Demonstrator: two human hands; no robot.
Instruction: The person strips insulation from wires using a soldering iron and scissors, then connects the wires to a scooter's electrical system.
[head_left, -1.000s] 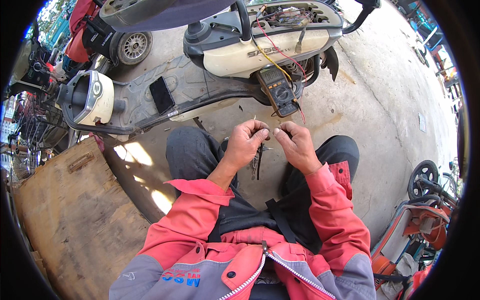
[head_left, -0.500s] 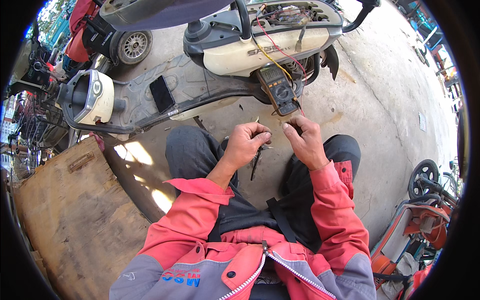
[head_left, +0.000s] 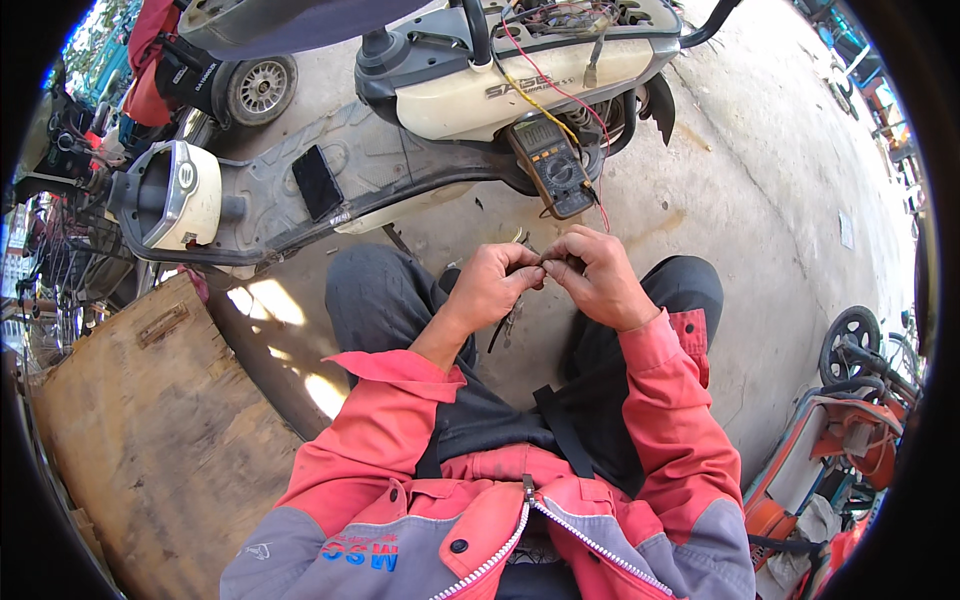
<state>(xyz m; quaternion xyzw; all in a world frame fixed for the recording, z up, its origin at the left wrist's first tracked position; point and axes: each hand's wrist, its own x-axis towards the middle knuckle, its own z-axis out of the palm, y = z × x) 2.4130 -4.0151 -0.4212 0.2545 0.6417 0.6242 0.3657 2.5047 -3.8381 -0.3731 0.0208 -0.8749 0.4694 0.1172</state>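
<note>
My left hand (head_left: 492,284) is closed over what looks like a small wiring harness. A dark wire (head_left: 494,338) hangs below it and pale wire ends (head_left: 520,236) stick up beyond the fingers. Fingertips against it, my right hand (head_left: 602,278) makes a pinch; whatever lies between the tips is too small to tell. Just ahead, a multimeter (head_left: 550,165) with a lit screen leans against the cream electric scooter (head_left: 430,112). Red and yellow test leads (head_left: 540,110) run from it up to the scooter's opened rear compartment.
A black phone (head_left: 317,183) lies on the scooter's footboard (head_left: 385,160). To my left is a worn wooden board (head_left: 160,430). A red vehicle's wheel (head_left: 262,92) stands at the far left, and an orange-and-grey machine (head_left: 800,470) at the right. Concrete floor (head_left: 770,200) extends around.
My right hand has come left, and its fingertips now meet those of my left hand. The dark wire below has swung a little left. The whole view has shifted slightly.
</note>
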